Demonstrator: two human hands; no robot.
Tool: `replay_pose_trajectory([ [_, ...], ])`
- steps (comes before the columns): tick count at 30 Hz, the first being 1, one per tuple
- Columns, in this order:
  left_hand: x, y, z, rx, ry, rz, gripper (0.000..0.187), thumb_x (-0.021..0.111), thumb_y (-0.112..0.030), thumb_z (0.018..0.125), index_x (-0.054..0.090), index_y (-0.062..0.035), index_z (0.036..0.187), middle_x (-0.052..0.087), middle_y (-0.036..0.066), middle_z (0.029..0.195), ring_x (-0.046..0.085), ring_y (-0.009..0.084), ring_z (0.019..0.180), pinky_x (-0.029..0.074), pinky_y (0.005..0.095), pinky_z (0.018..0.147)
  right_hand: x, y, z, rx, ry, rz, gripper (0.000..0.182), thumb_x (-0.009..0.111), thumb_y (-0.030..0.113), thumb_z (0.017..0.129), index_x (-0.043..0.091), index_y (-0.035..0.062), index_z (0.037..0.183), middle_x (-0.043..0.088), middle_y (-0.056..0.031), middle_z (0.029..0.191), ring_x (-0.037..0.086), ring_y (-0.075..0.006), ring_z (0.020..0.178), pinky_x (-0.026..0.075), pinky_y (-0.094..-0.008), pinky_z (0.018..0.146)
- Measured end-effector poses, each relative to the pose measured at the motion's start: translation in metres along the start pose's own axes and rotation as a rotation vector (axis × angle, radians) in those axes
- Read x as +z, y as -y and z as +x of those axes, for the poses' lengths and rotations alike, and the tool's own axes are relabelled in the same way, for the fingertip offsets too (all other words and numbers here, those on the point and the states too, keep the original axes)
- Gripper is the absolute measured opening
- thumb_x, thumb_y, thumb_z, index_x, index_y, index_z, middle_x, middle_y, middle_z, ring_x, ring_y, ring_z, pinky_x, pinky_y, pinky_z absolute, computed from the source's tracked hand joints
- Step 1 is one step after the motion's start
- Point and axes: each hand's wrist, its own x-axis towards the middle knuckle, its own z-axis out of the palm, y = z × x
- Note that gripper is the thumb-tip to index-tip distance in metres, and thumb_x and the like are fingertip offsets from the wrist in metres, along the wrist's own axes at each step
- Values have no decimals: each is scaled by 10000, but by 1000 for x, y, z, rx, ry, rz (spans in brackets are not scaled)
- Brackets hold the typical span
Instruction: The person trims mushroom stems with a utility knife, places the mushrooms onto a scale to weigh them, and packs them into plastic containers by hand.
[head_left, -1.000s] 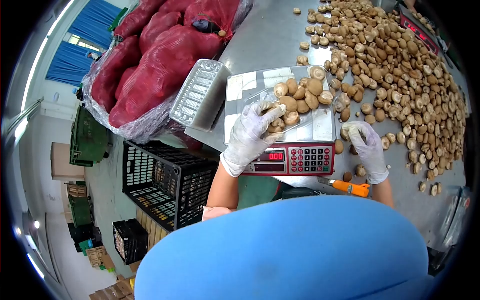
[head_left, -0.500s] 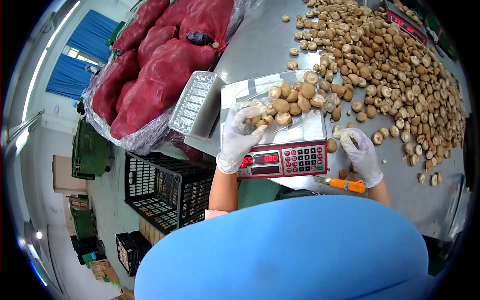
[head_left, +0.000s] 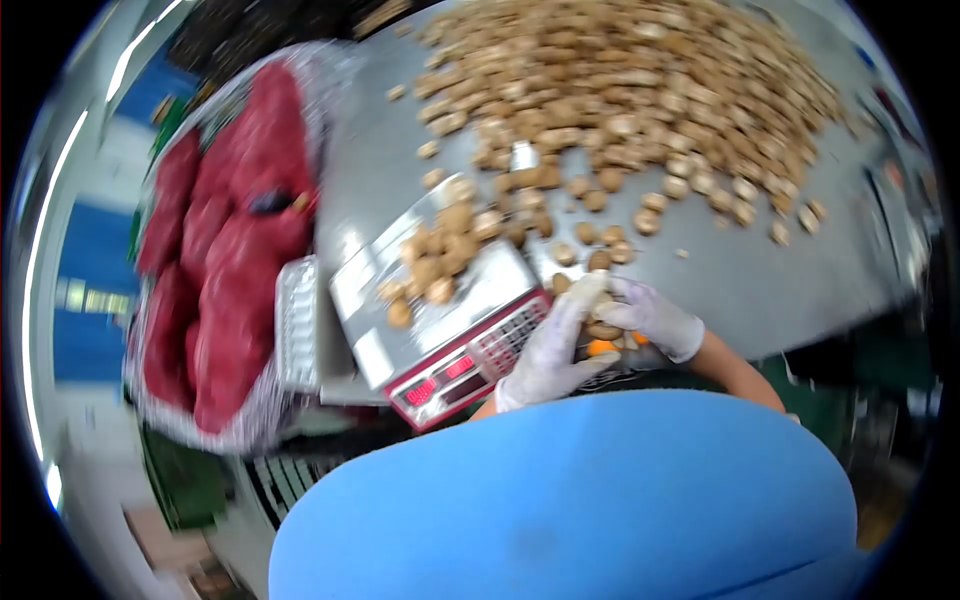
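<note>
My left hand [head_left: 548,350], in a white glove, is beside the scale's right end, fingers stretched forward and thumb apart. My right hand [head_left: 655,318], also gloved, meets it, its bent fingers at a brown mushroom [head_left: 603,331] between the hands. Blur and overlap hide the exact grip. Below the fingers shows the orange handle [head_left: 601,348] of a knife, partly covered. To the left a red-and-silver digital scale [head_left: 500,275] bears a clump of mushrooms [head_left: 440,250]; its red display is lit.
A large heap of mushrooms [head_left: 620,90] covers the back of the metal table [head_left: 740,290], with loose ones nearer my hands. Clear plastic trays [head_left: 298,320] are stacked left of the scale. Beyond them lie red mesh sacks [head_left: 245,260] in plastic wrap. A black crate [head_left: 285,485] stands below.
My left hand has left the mushrooms on the scale and come right, beside my right hand. The view has turned, so the scale appears tilted and further left. The displayed reading has changed.
</note>
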Motion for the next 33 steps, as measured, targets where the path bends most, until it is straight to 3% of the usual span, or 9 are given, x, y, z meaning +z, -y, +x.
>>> replay_pose_trajectory([
  [2, 11, -7, 11, -40, 7, -10, 934, 847, -55, 752, 334, -18, 1532, 403, 236, 1525, 375, 386, 1443, 343, 436, 1184, -17, -9, -29, -107, -71, 32, 355, 657, 271, 885, 657, 61, 1171, 626, -153, 1215, 612, -276, 1104, 491, -383, 958],
  [6, 32, 24, 14, 82, 72, 315, 862, 821, -175, 813, 354, -47, 1526, 441, 244, 1479, 419, 392, 1404, 424, 450, 1128, -65, -11, -121, 524, -451, 495, 363, 679, 267, 883, 670, 72, 1189, 713, -75, 1022, 651, -143, 916, 518, -299, 860],
  [8, 42, 36, 14, 124, 81, 401, 839, 817, -138, 787, 394, -54, 1507, 506, 235, 1395, 517, 393, 1283, 463, 465, 1067, -83, -19, -183, 481, -714, 476, 371, 686, 286, 907, 665, 58, 1199, 719, -82, 917, 661, -130, 871, 528, -258, 791],
  [11, 58, 55, 15, 196, 104, 354, 786, 824, -114, 763, 466, -68, 1461, 553, 199, 1346, 565, 375, 1223, 477, 454, 1038, -92, -29, -264, 768, -866, 393, 355, 692, 302, 917, 660, 62, 1177, 698, -60, 850, 489, -33, 519, 349, -183, 414],
  [17, 78, 53, 28, 357, 128, 490, 726, 843, -83, 688, 586, -110, 1367, 613, 113, 1242, 602, 316, 1115, 487, 423, 958, -67, -48, -313, 1428, -367, 206, 401, 731, 334, 867, 683, 97, 1187, 682, -62, 822, 630, -134, 609, 520, -293, 520],
  [19, 77, 44, 32, 300, 251, 687, 654, 786, -191, 793, 549, -94, 1395, 602, 110, 1265, 577, 303, 1163, 445, 454, 1027, -59, -94, -346, 1336, -324, -462, 372, 728, 382, 860, 711, 95, 1097, 704, -132, 863, 680, -197, 646, 551, -340, 603],
  [22, 79, 53, 26, 236, 322, 788, 588, 742, -273, 844, 562, -151, 1390, 597, 55, 1295, 547, 269, 1219, 374, 462, 1094, -108, -50, -301, 1143, -770, -270, 298, 688, 329, 945, 640, 58, 829, 618, -67, 632, 602, -162, 542, 509, -328, 577],
  [29, 83, 52, 25, 176, 471, 868, 538, 739, -239, 861, 578, -179, 1370, 638, 26, 1237, 593, 191, 1162, 340, 484, 1140, -151, -129, -184, 447, -1009, -811, 293, 655, 256, 934, 688, 163, 1210, 675, -82, 1222, 609, -289, 1158, 500, -395, 1007],
  [33, 83, 46, 27, 150, 460, 865, 531, 739, -226, 862, 580, -175, 1366, 641, 31, 1228, 598, 195, 1153, 340, 490, 1143, -148, -161, -127, 408, -983, -836, 323, 629, 189, 923, 686, 185, 1241, 668, -91, 1240, 598, -288, 1163, 497, -391, 989],
])
